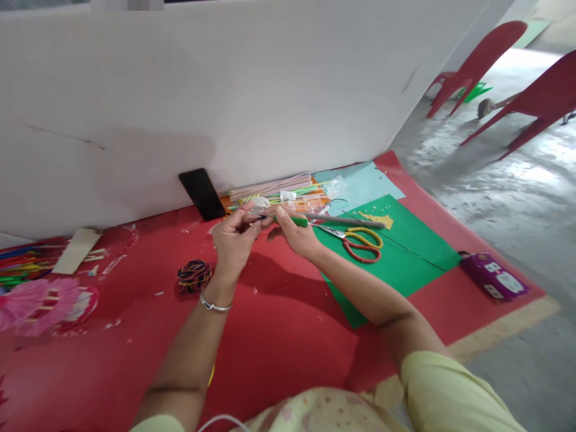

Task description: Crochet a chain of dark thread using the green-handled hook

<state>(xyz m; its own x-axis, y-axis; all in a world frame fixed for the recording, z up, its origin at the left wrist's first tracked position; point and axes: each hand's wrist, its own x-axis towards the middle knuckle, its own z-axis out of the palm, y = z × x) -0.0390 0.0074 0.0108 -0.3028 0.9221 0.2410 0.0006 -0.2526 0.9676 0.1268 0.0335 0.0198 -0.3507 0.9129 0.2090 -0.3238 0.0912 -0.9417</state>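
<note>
My right hand (pixel 297 233) is closed around a slim tool with a green handle (pixel 299 221), whose front end points left toward my other hand. My left hand (pixel 236 237) is pinched just beside it, fingertips almost meeting the right ones; the small thing between them is hidden. Right of my hands lie scissors (pixel 362 245) with one yellow and one red handle loop, on a green sheet (pixel 405 240). A grey-brown stick (pixel 346 221) runs just behind the scissors; whether it touches my right hand I cannot tell. A ball of dark multicoloured yarn (pixel 194 276) sits near my left wrist.
Against the white wall (pixel 270 78) lean a black phone (pixel 202 194) and bundled pastel sticks (pixel 274 187). Pink pleated paper (pixel 49 303) and coloured sticks (pixel 20 264) lie left on the red covering (pixel 279 348). A purple box (pixel 492 276) stands right; red chairs (pixel 486 60) are beyond.
</note>
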